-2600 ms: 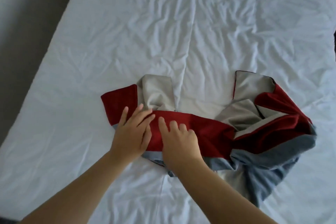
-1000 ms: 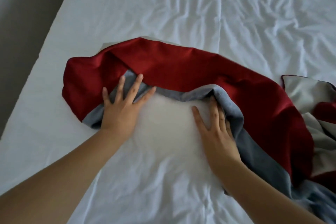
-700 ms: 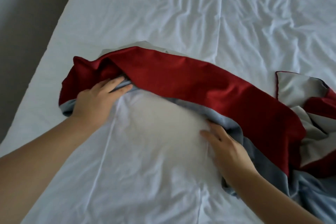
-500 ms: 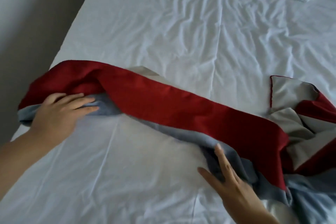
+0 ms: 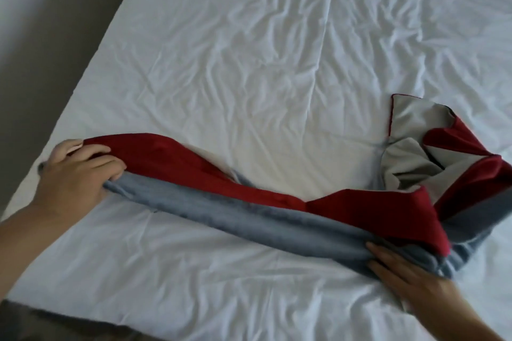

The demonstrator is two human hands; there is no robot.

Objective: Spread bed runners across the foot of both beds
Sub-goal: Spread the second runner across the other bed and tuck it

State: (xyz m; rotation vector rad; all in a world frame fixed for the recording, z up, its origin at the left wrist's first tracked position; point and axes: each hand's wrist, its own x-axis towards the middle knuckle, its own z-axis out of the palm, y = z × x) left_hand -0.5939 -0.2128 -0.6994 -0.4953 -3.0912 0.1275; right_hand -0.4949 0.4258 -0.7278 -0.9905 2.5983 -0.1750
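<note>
runner [image 5: 249, 213]: red and blue-grey band stretched across the near part of the bed [image 5: 249, 63], from its left edge toward the right edge; right end bunched, grey underside showing
left hand [image 5: 74, 177]: at the left edge; fingers curled round the runner's end, gripping it
right hand [image 5: 410, 274]: near the foot edge, toward the right; fingers straight, pressing flat on the blue-grey strip
bed: white sheet, creased

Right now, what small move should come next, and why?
Probably the right hand should draw the bunched end of the bed runner rightward: the left hand grips the other end near the left edge of the bed, while the right part lies crumpled.
</note>
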